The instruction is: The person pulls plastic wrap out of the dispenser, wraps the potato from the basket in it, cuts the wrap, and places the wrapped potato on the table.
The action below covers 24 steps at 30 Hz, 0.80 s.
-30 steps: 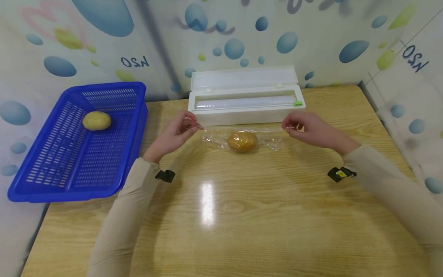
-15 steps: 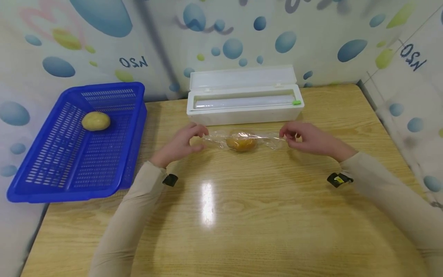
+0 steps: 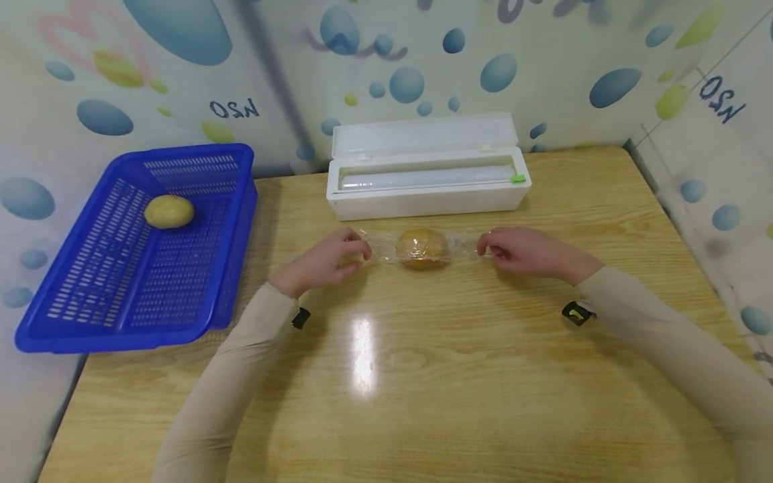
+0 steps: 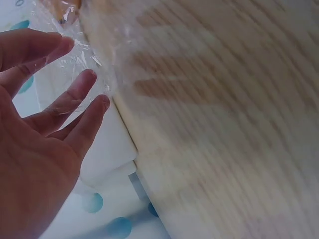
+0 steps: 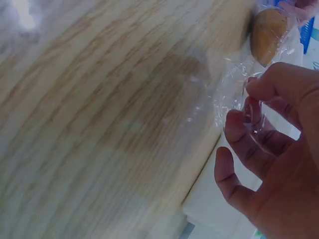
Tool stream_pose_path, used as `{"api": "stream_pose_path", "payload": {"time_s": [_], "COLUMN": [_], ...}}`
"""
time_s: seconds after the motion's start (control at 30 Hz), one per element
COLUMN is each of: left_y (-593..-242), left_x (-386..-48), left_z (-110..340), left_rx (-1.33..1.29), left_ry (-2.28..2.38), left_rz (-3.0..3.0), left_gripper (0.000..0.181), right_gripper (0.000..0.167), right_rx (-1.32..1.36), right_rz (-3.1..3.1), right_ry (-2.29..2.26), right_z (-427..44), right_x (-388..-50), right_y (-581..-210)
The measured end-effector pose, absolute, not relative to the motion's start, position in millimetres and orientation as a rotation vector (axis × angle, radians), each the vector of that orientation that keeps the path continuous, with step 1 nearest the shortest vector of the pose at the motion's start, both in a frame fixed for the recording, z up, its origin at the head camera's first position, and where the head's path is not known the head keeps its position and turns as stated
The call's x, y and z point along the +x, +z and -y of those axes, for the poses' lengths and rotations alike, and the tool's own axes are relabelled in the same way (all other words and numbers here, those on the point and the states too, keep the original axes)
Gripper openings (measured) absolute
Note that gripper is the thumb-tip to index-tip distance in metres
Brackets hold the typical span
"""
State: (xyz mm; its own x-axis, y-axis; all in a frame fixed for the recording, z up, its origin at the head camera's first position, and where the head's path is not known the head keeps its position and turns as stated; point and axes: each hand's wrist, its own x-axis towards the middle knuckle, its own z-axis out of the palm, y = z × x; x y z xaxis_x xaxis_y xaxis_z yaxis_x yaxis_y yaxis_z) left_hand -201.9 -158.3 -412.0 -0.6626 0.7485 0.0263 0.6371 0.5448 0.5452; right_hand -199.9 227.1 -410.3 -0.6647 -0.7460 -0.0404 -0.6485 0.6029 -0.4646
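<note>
A yellow-brown potato (image 3: 421, 247) lies on the table under clear plastic wrap (image 3: 464, 245), which stretches out to both sides of it. At the wrap's left end, my left hand (image 3: 326, 261) holds the film at its fingertips; in the left wrist view the film (image 4: 92, 55) clings along the spread fingers. My right hand (image 3: 531, 252) pinches the right end between thumb and fingers, and in the right wrist view the crumpled film (image 5: 232, 89) runs from those fingertips to the potato (image 5: 268, 37). The left thumb and index finger partly overlap in the left wrist view.
Behind the potato stands a white wrap box (image 3: 430, 201), lid up, with a roll of film (image 3: 429, 178) and a green slider (image 3: 518, 178). A blue basket (image 3: 232, 268) at the left holds one pale potato (image 3: 169, 211). The wooden table (image 3: 435, 376) meets a patterned wall behind.
Both hands have come toward the person and slightly inward, drawing the wrap's raised edge forward over the potato. The film now lies lower across it. Basket and box stay put.
</note>
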Motion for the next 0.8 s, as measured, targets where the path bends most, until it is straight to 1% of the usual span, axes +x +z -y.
{"api": "stream_pose_path", "payload": {"time_s": [0.27,0.43,0.57,0.67,0.8], "left_y": [-415,-414,-412,-412,-414], "left_x": [-207,-208,-208,-206,-203], "left_z": [151,140,129,121,114], "left_rx": [1.183,1.131,1.113,1.051,0.935], "left_ry": [0.658,0.567,0.408,0.262,0.106], "left_rz": [-2.626,-2.688,-2.774,-2.839,-2.891], "left_gripper": [0.011,0.023,0.022,0.019,0.022], "right_gripper": [0.019,0.02,0.019,0.02,0.02], "right_rx": [-1.177,-1.141,-1.115,-1.106,-1.112], "right_rz": [-2.66,-2.666,-2.673,-2.685,-2.717], "right_ry": [-0.499,-0.445,-0.423,-0.4,-0.338], "right_z": [-213,-209,-207,-206,-203], "right_x": [-206,-210,-210,-209,-207], "right_y": [-413,-417,-418,-419,-418]}}
